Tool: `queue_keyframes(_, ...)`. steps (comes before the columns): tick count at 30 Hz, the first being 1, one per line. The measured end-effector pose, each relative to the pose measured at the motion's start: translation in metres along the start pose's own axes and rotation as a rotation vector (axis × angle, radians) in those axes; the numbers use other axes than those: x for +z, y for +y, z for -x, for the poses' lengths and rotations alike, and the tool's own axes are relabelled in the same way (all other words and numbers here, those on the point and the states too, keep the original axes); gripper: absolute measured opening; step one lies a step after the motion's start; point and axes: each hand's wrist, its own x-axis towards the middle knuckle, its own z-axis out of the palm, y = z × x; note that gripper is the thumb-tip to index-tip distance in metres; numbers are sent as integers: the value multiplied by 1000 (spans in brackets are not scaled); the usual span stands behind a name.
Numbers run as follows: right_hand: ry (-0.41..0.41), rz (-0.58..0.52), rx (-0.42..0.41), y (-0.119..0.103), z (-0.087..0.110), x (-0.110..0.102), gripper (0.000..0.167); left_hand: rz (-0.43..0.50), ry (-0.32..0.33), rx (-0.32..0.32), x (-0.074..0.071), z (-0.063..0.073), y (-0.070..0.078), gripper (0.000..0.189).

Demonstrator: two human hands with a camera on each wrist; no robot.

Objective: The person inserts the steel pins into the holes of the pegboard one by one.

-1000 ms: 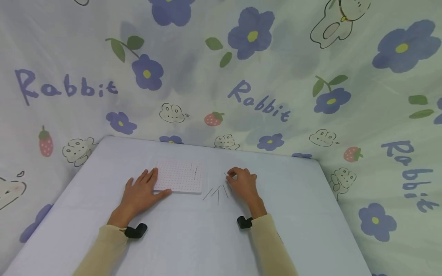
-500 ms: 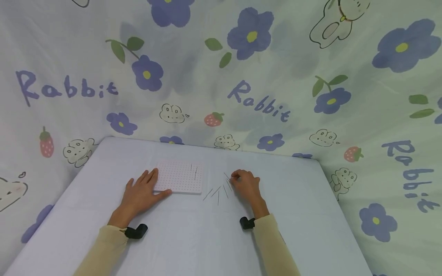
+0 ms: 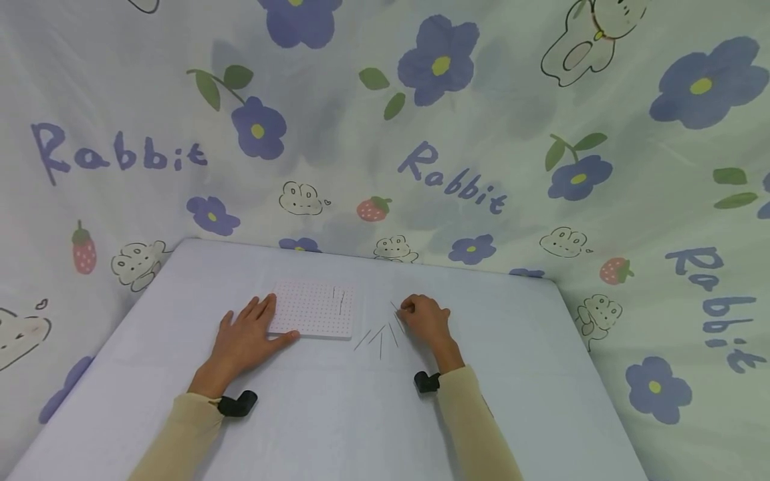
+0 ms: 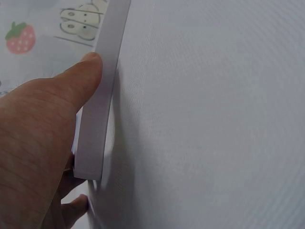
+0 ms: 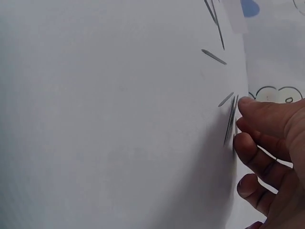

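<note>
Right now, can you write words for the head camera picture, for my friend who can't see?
A person's left hand rests at the edge of a pale dotted board on a white table, while the curled right hand is at some thin dark sticks beside the board. Behind is a flowery rabbit-print cloth.

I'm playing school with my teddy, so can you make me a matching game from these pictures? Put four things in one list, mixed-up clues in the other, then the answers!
Things
1. dotted board
2. loose thin sticks
3. left grip
4. sleeves

Clues
A. beige
B. touching the board's left and near edges
C. pale, with rows of tiny marks
D. spread on the table, to the right of the board

Right pairs
1-C
2-D
3-B
4-A
</note>
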Motion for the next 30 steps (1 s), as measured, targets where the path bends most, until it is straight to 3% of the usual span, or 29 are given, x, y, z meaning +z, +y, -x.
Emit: queue_keyframes(30,-90,-4,73,-5,-14,-6,15,0,1,-7,0,1,1,110)
